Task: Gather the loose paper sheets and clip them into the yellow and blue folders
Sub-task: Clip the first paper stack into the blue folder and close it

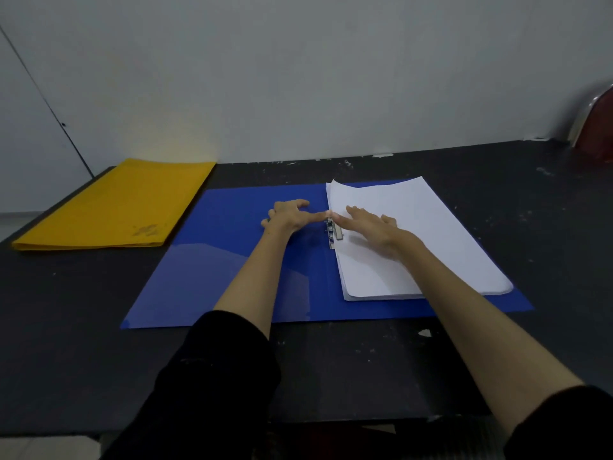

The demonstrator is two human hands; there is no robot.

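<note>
The left hand (288,214) is resting on the open blue folder (232,260), thumb stretched toward the metal clip (334,231) at its spine, holding nothing. The right hand (368,224) is lying flat, fingers straight, pressing on the white paper stack (431,240) sitting on the folder's right half. Everything is lying on a dark, scuffed tabletop (331,366) against a pale grey wall (298,78). The closed yellow folder (122,204) is lying at the far left, apart from the blue one.
</note>
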